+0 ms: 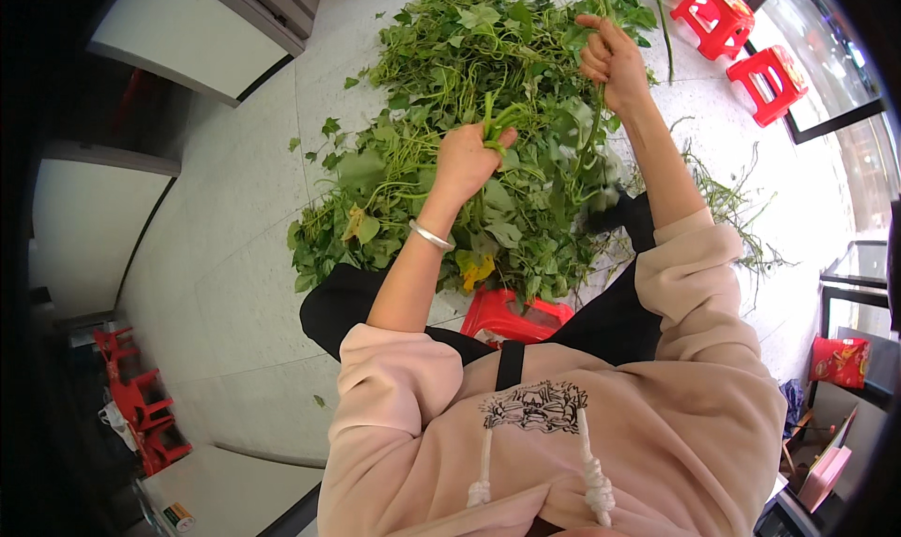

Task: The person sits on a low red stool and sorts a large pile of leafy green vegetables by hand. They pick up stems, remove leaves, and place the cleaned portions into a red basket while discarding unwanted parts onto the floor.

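Before me on the floor lies a large heap of leafy green vines [441, 49], with lobed leaves and long thin stems. My left hand [469, 161], a pale bangle on its wrist, is closed around a small bunch of green stems [504, 116] above the middle of the heap. Up at the heap's far right, my right hand [615, 66] is closed on a long green vine [598, 115] that hangs down beside the wrist. One yellow leaf [476, 270] shows at the near edge of the heap.
Loose thin stems [727, 208] lie scattered on the floor to the right. A red plastic stool [514, 317] stands between my legs. Two more red stools [770, 84] are by the glass door at far right. Stacked red stools [141, 396] stand at left beside a white table [230, 490].
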The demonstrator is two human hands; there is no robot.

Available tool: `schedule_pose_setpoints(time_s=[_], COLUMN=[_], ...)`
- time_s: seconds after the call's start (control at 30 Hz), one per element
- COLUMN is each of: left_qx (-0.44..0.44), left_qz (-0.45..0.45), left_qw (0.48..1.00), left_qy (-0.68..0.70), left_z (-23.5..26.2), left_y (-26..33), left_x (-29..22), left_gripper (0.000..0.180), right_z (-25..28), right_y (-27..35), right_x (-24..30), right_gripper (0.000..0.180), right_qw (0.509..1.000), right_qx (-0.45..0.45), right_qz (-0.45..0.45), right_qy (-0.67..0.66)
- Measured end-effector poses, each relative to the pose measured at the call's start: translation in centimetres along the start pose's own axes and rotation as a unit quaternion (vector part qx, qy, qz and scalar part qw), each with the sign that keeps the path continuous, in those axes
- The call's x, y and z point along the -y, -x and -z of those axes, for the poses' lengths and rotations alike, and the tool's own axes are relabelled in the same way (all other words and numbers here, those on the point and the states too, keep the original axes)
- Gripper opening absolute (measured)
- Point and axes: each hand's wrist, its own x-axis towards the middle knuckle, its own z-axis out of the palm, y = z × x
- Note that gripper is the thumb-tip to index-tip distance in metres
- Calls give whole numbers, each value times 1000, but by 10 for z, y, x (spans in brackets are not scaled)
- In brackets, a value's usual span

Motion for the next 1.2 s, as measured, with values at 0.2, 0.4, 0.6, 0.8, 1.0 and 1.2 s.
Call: schedule_pose_setpoints(time_s=[0.2,0.4,0.6,0.8,1.0,1.2], left_qx=[-5,-79,-53,-21,-34,-50], left_qz=[-118,-341,-284,-224,-229,-271], left_qw=[993,937,944,953,951,937], left_qy=[-26,-5,-159,-203,-205,-213], left_z=[-10,-14,-25,-35,-34,-28], left_y=[-8,-18,-16,-8,7,11], left_x=[7,-31,-22,-3,-24,-35], left_gripper=[27,23,11,13,14,14], right_z=[-40,-88,-88,-39,20,40], right_y=[1,0,-4,-4,-32,-41], right_x=[58,90,42,-7,-44,-65], right_gripper=[40,46,32,31,33,41], right_qw=[968,951,878,871,867,856], right_qx=[241,305,46,-243,-383,-428], right_qz=[-39,-43,173,211,186,128], right_qy=[-60,-11,444,372,259,260])
